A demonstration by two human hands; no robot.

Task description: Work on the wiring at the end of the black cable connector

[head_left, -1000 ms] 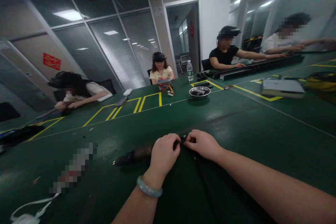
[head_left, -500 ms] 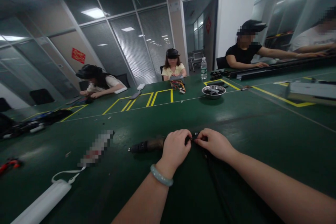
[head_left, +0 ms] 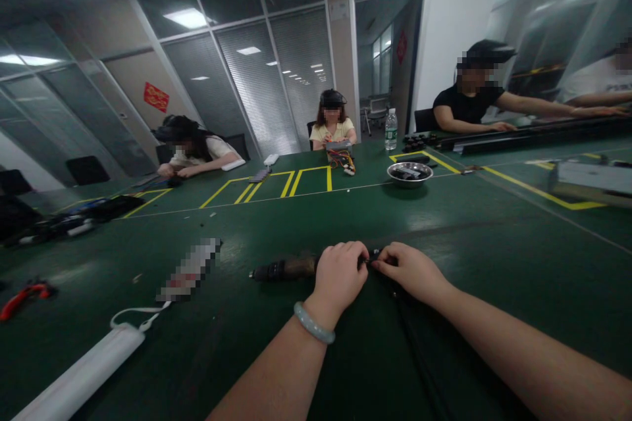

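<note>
A dark, tube-shaped electric screwdriver (head_left: 291,269) with a metal tip lies on the green table, tip towards the left. My left hand (head_left: 342,276), with a pale bangle on the wrist, is closed over its rear part, fingers curled and the thumb side hidden. Close beside it my right hand (head_left: 407,270) pinches a small dark piece (head_left: 376,254) at the tool's rear end; what exactly it grips is too small to make out. A black cable (head_left: 409,329) runs from under the right hand towards the table's near edge.
At left lie a white power bank (head_left: 83,375) with a strap, a blurred-out phone-like item (head_left: 190,270) and red-handled pliers (head_left: 27,296). Farther off stand a metal bowl (head_left: 409,174) with dark parts and a water bottle (head_left: 390,129). Several co-workers sit around the table.
The whole view has shifted a little, so things sit slightly farther right in it. Both hands keep nearly the same pose at the tool's rear end.
</note>
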